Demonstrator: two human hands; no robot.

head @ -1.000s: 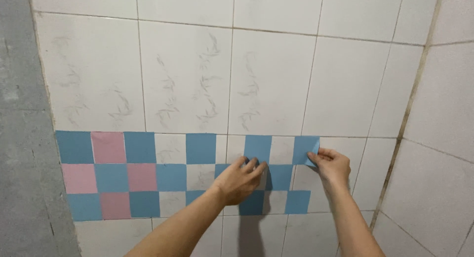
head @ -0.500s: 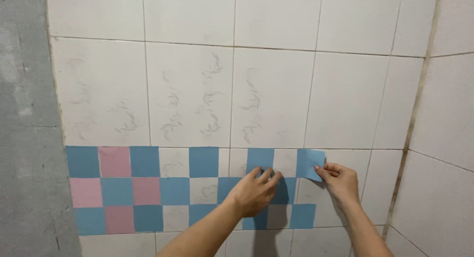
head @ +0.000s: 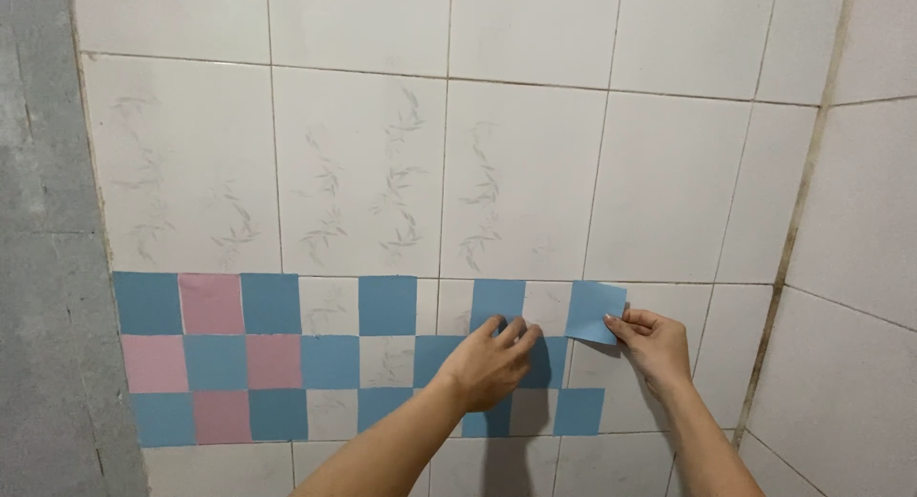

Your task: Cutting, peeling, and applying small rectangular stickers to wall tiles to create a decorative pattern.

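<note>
A checkered band of blue and pink paper squares [head: 287, 359] is stuck across the white tiled wall [head: 516, 172]. My right hand [head: 654, 346] pinches the lower right corner of a loose blue paper square [head: 594, 312], which sits slightly tilted against the wall at the band's right end. My left hand [head: 489, 363] lies flat on the wall with fingers spread, pressing on blue squares just left of that loose one. Part of the band is hidden under my left hand.
A rough grey cement strip [head: 43, 268] runs down the left edge. The tiled wall meets a second tiled wall at a corner [head: 793, 230] on the right, with dark grout along the joint.
The view has shifted so the band sits lower and further right. The blue square in my right hand has tilted and its corner has lifted from the wall. My left hand has stayed pressed.
</note>
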